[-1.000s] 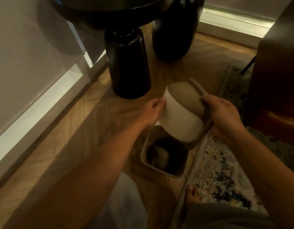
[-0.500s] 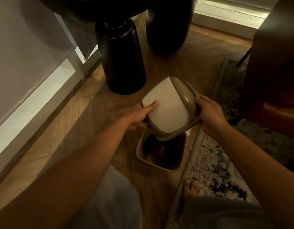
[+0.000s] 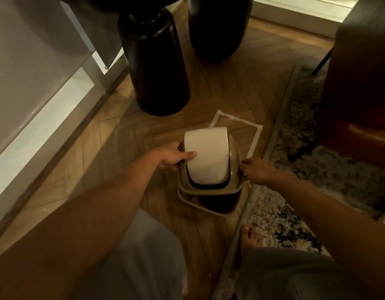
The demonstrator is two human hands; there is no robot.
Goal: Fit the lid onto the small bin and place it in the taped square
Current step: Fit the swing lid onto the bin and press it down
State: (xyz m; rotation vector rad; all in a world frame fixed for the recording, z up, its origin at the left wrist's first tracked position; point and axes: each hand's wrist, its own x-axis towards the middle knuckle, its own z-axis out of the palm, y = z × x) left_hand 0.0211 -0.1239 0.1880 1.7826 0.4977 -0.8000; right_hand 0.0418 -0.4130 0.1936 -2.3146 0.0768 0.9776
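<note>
Head view, the only one given, looks down at a tan plastic swing-top lid with a white curved flap (image 3: 205,156) held between both hands just above the small tan plastic bin (image 3: 211,204), which stands open on the herringbone wooden floor (image 3: 126,137). The lid's frame sits slightly beyond and above the bin's mouth, so the near part of the dark opening shows below its front edge; I judge that the lid is not yet seated and needs to come toward the person and down to meet the rim. The left hand (image 3: 174,156) grips the lid's left side, thumb lying across the white flap and fingers curled under the frame. The right hand (image 3: 255,171) pinches the frame's right edge with its fingers closed on it, and neither hand is clearly nearer. The lid's longer run lies away from the person, in line with the bin. The white taped square (image 3: 255,137) lies on the floor just behind the bin, partly hidden by the lid. A patterned grey rug (image 3: 295,191) borders the bin on the right, a bare foot (image 3: 249,237) rests near its edge, and two black rounded table legs (image 3: 154,68) stand farther back in the dim room.
</note>
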